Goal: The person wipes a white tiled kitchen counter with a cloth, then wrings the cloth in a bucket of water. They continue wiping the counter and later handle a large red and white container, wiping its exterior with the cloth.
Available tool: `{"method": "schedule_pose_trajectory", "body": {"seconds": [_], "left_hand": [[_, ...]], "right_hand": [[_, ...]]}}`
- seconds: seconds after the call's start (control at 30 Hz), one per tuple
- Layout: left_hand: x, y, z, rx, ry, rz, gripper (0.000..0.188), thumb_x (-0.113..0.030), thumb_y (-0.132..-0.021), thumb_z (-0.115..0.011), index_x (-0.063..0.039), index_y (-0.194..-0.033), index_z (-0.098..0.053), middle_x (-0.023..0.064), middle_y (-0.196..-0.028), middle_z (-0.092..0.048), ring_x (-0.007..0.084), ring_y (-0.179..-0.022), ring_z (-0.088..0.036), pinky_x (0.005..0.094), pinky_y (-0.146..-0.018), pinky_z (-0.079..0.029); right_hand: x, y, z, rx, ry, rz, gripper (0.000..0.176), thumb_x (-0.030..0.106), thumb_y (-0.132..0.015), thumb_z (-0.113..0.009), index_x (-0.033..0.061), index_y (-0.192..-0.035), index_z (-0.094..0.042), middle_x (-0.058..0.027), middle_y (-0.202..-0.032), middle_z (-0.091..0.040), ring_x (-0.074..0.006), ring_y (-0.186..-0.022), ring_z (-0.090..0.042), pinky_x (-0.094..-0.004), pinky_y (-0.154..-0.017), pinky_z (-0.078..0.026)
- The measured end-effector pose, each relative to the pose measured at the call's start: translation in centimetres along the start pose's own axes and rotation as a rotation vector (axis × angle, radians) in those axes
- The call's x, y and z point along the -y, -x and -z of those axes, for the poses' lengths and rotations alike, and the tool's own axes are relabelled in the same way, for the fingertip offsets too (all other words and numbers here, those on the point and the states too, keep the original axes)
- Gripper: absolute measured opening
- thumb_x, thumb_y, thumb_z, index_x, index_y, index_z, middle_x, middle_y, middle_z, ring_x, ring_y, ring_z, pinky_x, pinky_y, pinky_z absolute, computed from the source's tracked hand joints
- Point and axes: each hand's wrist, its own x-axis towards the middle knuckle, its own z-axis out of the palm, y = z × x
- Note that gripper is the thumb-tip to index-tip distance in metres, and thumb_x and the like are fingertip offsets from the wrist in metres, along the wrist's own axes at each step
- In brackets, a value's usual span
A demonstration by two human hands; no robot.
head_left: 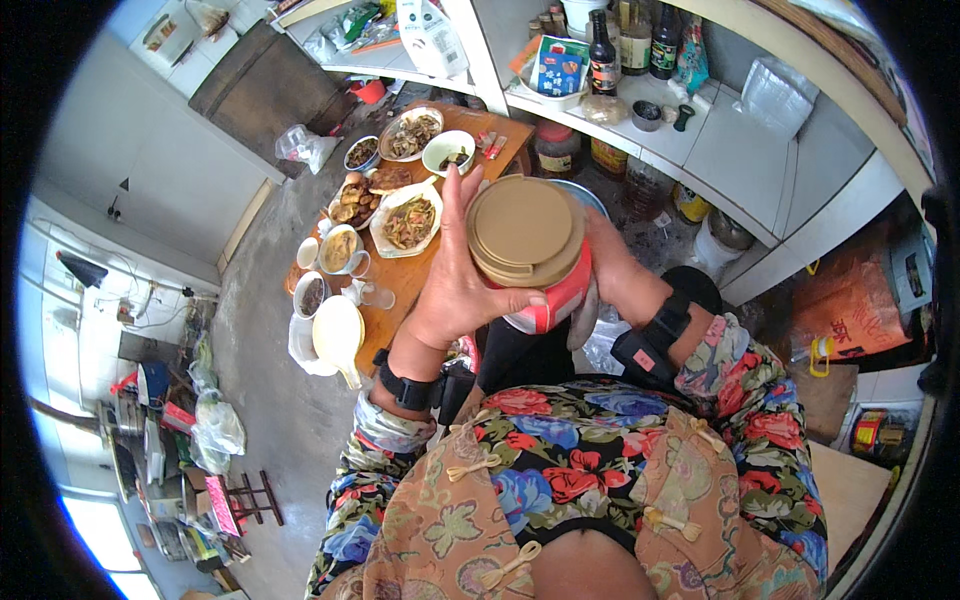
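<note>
Both my hands hold a round canister in front of my chest. It has a gold-brown plastic lid (521,221) and a red and white body (559,296). My left hand (450,281) wraps its left side, thumb across the front below the lid and fingers spread upward. My right hand (619,251) presses against the right side, its fingers mostly hidden behind the canister. The lid sits on top. A grey, soft-looking piece (583,319) hangs by the canister's lower right; what it is, I cannot tell.
A wooden table (401,289) beyond my left hand carries a dish of shredded food (406,223), a light green bowl (448,152), a pale ladle (339,334) and several other dishes. Tiled shelves (731,139) with bottles (602,56) stand at the upper right. A small stool (255,499) is far left.
</note>
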Motion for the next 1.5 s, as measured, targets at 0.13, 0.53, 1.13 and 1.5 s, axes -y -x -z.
{"method": "schedule_pose_trajectory", "body": {"seconds": [0.13, 0.53, 1.13, 1.5], "left_hand": [[0.3, -1.4, 0.5, 0.03, -0.031, 0.045, 0.117, -0.017, -0.05, -0.091, -0.002, -0.148, -0.026, 0.0185, -0.138, -0.044, 0.0293, -0.129, -0.045, 0.041, -0.109, -0.036], [3.3, -11.9, -5.4, -0.314, 0.294, 0.094, 0.092, -0.008, -0.066, -0.083, 0.002, -0.142, -0.032, 0.0157, -0.125, -0.053, 0.0234, -0.112, -0.056, 0.0329, -0.094, -0.048], [13.1, -29.3, -29.0, -0.252, -0.097, -0.054, 0.101, -0.033, -0.057, -0.089, 0.006, -0.136, -0.039, 0.0219, -0.124, -0.042, 0.0358, -0.114, -0.048, 0.0407, -0.101, -0.041], [14.6, -33.9, -29.5, 0.264, -0.475, -0.143, 0.088, -0.048, -0.063, -0.085, 0.0, -0.125, -0.046, 0.0254, -0.119, -0.043, 0.0429, -0.107, -0.052, 0.043, -0.096, -0.046]], "right_hand": [[-0.9, 0.6, -0.1, -0.005, -0.065, -0.022, 0.031, 0.024, -0.095, -0.055, 0.0028, -0.118, -0.059, -0.0095, -0.112, -0.065, -0.0175, -0.099, -0.063, -0.032, -0.088, -0.05], [8.9, -1.0, 4.6, -0.225, 0.046, 0.227, 0.038, 0.024, -0.096, -0.055, 0.0032, -0.127, -0.053, -0.0103, -0.118, -0.063, -0.0199, -0.104, -0.062, -0.0332, -0.091, -0.049], [18.8, -7.3, 23.9, -0.529, 0.18, 0.668, 0.035, 0.026, -0.095, -0.057, 0.0035, -0.123, -0.054, -0.0098, -0.114, -0.062, -0.0183, -0.101, -0.059, -0.0328, -0.09, -0.048], [20.7, -9.8, 29.5, -0.766, 0.711, 0.675, 0.035, 0.024, -0.093, -0.059, 0.0007, -0.118, -0.056, -0.0174, -0.108, -0.066, -0.0257, -0.096, -0.064, -0.0347, -0.086, -0.049]]}}
